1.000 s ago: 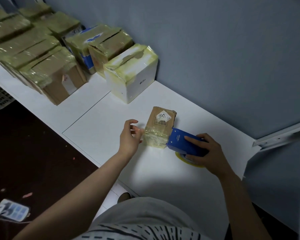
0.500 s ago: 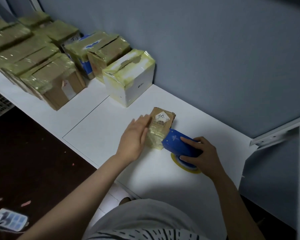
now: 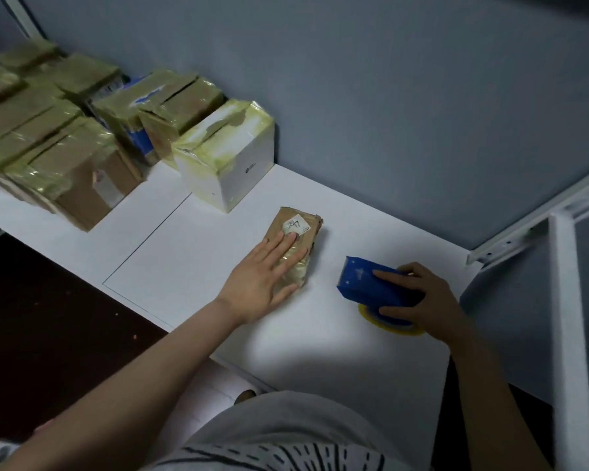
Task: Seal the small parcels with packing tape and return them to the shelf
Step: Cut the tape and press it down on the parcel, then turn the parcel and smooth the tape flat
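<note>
Nearest on the white tabletop (image 3: 191, 266), the right hand (image 3: 425, 300) curls round a blue tape dispenser (image 3: 368, 283), thumb along its near side, with the yellow tape roll (image 3: 388, 326) showing beneath it. The dispenser sits well apart from the parcel, off to its right. A little farther and to the left, the left hand (image 3: 262, 283) lies flat with straight fingers across the near half of the small parcel (image 3: 305, 237), pressing down on its glossy taped end. The parcel lies flat near the middle of the tabletop, its white label at the far, uncovered end. It looks light and slightly soft, more a wrapped packet than a stiff carton, and the tape probably makes the near end slippery, so pinching it across its long sides seems the surest hold. Farther back stands a white box (image 3: 232, 164), and beyond it to the left a row of taped cartons (image 3: 55, 147) against the wall.
</note>
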